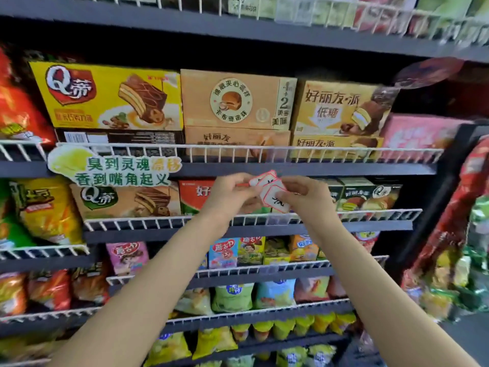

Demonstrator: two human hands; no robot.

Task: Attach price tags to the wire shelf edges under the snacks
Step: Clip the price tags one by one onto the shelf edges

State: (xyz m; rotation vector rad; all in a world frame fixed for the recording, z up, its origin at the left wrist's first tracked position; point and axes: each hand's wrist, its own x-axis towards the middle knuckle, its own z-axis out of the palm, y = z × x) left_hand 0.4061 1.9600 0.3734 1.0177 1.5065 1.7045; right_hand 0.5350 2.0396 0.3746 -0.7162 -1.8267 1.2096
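Hands meet before the second snack shelf: the left hand (230, 193) pinches a small fan of red-bordered price tags (270, 190) (their print is blurred), while the right hand (304, 198) pinches the frontmost tag. The tags are held between two white wire shelf edges (238, 152), touching neither.
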